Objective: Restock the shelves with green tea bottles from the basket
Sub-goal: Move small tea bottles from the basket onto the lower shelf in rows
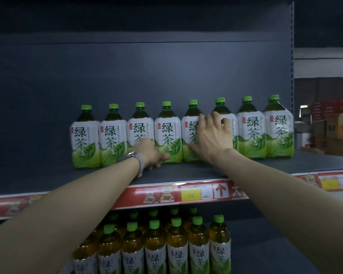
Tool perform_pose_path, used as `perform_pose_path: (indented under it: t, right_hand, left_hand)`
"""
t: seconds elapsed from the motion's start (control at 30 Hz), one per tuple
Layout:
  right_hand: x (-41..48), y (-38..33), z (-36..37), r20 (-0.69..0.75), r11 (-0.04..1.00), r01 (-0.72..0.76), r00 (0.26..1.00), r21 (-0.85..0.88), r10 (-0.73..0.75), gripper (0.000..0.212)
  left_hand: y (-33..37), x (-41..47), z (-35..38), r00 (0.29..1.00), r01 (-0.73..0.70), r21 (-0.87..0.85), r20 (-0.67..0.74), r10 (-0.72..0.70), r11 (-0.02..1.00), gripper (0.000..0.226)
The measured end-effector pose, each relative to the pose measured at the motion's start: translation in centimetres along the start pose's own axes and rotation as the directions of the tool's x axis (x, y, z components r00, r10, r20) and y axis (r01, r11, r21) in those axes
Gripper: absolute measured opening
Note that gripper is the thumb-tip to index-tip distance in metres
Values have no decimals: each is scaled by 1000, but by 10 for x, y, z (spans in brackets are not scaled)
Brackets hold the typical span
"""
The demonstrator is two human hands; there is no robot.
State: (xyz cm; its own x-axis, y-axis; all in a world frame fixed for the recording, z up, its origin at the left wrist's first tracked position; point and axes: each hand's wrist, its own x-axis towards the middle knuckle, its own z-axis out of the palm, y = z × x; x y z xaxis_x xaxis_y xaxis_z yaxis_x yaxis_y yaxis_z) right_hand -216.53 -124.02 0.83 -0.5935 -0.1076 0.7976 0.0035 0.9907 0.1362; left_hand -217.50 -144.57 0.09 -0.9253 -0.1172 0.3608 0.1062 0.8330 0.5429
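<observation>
Several green tea bottles (252,128) with green caps and white-green labels stand in one row at the back of the upper shelf (186,173). My left hand (150,153), with a watch on its wrist, lies low against the bases of the third and fourth bottles from the left. Its fingers are curled on the shelf and its thumb lies across the fourth bottle's foot. My right hand (213,135) is spread flat over the fifth and sixth bottles, fingers on the sixth bottle's shoulder and thumb on the fifth bottle's lower label. No basket is in view.
The upper shelf has bare dark board left of the row and in front of it. A red price strip (186,192) runs along its front edge. The lower shelf holds several rows of slimmer green tea bottles (176,244). Stacked cartons (333,127) stand at the right.
</observation>
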Motion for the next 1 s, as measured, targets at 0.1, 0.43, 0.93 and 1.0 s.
perform_pose_path:
  t: [0.1, 0.43, 0.93, 1.0]
  right_hand:
    - [0, 0, -2, 9, 1000, 0, 1000, -8, 0, 102]
    - [-6, -1, -8, 32, 999, 8, 999, 39, -9, 98]
    - [-43, 129, -19, 85, 950, -173, 984, 258, 156, 76]
    - [-45, 145, -14, 114, 934, -188, 981, 304, 160, 88]
  left_hand:
    - [2, 0, -1, 999, 32, -30, 12, -32, 999, 43]
    - [12, -13, -7, 1000, -4, 36, -6, 4, 999, 38]
    - [113, -32, 36, 956, -292, 5, -24, 292, 956, 25]
    - [123, -34, 47, 943, -330, 53, -21, 332, 942, 19]
